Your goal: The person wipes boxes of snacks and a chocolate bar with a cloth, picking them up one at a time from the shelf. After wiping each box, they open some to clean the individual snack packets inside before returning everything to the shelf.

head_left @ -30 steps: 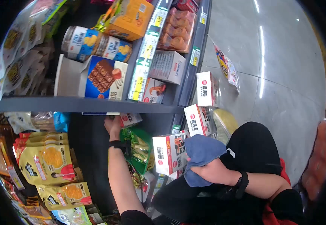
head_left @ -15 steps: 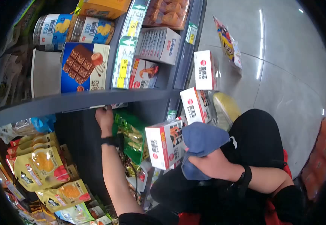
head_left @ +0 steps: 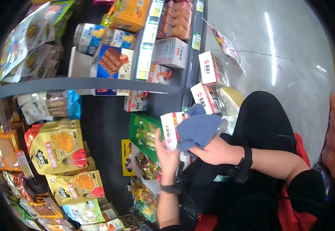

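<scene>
My left hand [head_left: 168,156] is at a white snack box [head_left: 170,133] with red print, its fingers closed along the box's near side and left edge. My right hand [head_left: 221,149] grips a crumpled blue cloth [head_left: 200,129], which covers part of the same box. Two similar white boxes, one upper [head_left: 210,68] and one lower [head_left: 205,98], stand on the floor beside the shelf. Another such box [head_left: 136,101] sits on the dark shelf, under the grey divider [head_left: 90,84]. Close to my left hand lies a green snack bag [head_left: 146,135].
Gold snack pouches [head_left: 61,144] fill the left of the shelf. Beyond the divider are a blue chocolate box [head_left: 113,63], jars [head_left: 90,36] and a white carton [head_left: 173,52]. A colourful packet [head_left: 227,44] is over the tiled floor [head_left: 294,73], near my bent knee [head_left: 269,115].
My left hand has withdrawn from under the divider and come right to the white box. My right hand, with the cloth, has moved up slightly. The view has shifted.
</scene>
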### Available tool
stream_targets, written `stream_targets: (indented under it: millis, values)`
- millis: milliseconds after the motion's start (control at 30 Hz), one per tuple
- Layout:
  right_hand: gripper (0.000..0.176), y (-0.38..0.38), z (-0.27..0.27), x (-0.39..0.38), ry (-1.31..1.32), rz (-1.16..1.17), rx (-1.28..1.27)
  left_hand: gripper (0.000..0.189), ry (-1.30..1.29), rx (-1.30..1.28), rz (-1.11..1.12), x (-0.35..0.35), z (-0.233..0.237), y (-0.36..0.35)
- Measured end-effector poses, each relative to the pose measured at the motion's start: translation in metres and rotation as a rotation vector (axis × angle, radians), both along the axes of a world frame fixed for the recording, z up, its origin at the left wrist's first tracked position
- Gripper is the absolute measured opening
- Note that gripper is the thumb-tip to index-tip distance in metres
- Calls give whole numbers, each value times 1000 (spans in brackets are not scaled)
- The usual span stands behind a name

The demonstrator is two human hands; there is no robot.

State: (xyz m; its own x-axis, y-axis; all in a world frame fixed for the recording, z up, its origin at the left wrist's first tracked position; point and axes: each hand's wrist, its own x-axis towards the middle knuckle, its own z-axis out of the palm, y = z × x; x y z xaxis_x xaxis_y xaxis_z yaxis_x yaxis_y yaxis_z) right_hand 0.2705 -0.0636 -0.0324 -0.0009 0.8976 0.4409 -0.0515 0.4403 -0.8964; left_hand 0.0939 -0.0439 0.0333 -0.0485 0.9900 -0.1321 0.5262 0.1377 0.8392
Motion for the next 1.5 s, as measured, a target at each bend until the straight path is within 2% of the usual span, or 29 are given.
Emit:
stream_targets:
  millis: [33, 67, 167, 200, 267, 333, 400, 433, 467, 533, 567, 700, 733, 833, 933, 1000, 1067, 1133, 1200, 1233, 1267, 1333, 1433, 1500]
  values:
    - [41, -6, -7, -8, -114, 12, 21, 91, 23, 71, 0, 5, 4, -8]
    - [42, -9, -4, -7, -117, 34, 77, 92, 44, 141, -2, 11, 8, -19]
    - [44, -12, 6, -3, -142, 88, 280, 86, -143, 221, 19, 19, 16, -56]
    - [43, -16, 10, -3, -167, 67, 231, 84, -249, 203, 81, 27, 25, -73]
    - [42, -20, 17, -2, -222, 50, 141, 82, -285, 216, 104, 27, 24, -99]
    - [33, -16, 18, -6, -134, -19, 76, 83, -282, 204, 143, 21, 17, -119]
    - [30, -15, 14, -9, -125, -71, -3, 82, -359, 171, 244, 3, 9, -135]
    - [25, -11, 18, -9, -144, -126, 45, 82, -451, 186, 334, -4, 10, -138]
    - [23, -8, 16, -11, -99, -98, -11, 81, -547, 203, 412, -12, 13, -136]
    - [21, -7, -1, -22, -7, -53, -131, 80, -580, 406, 457, -40, 11, -126]
    - [22, -9, -14, -31, -18, -62, -257, 79, -548, 467, 440, -45, 20, -116]
    - [25, -15, -8, -27, -15, 14, -333, 75, -438, 565, 457, -44, 50, -58]
    - [25, -17, -8, -29, -14, 14, -321, 74, -385, 579, 408, -68, 38, -37]
    - [25, -19, -11, -30, -32, -24, -270, 68, -396, 579, 373, -77, 31, 28]
    - [27, -18, -14, -28, -10, -6, -334, 66, -312, 561, 275, -77, 21, 91]
    - [27, -16, -17, -28, 28, 19, -390, 60, -162, 515, 178, -82, 11, 128]
    - [27, -11, -17, -25, 59, 30, -423, 58, 94, 461, 47, -104, -6, 165]
    - [27, -9, -11, -18, 84, 30, -442, 61, 156, 457, -35, -114, -17, 184]
    - [25, -7, -18, -18, 77, -6, -416, 61, 261, 506, -132, -158, -49, 209]
    - [24, -7, -19, -21, 73, -27, -426, 57, 320, 470, -100, -178, -58, 215]
    - [24, -6, -18, -21, 71, -44, -432, 47, 420, 373, -10, -170, -45, 212]
    - [23, -4, -16, -18, 97, -14, -421, 39, 844, 573, 9, -183, -46, 216]
    - [24, -1, -15, -18, 141, 53, -436, 34, 830, 632, -63, -158, -40, 202]
    - [24, -3, -12, -16, 156, 60, -449, 24, 784, 705, -138, -119, -33, 173]
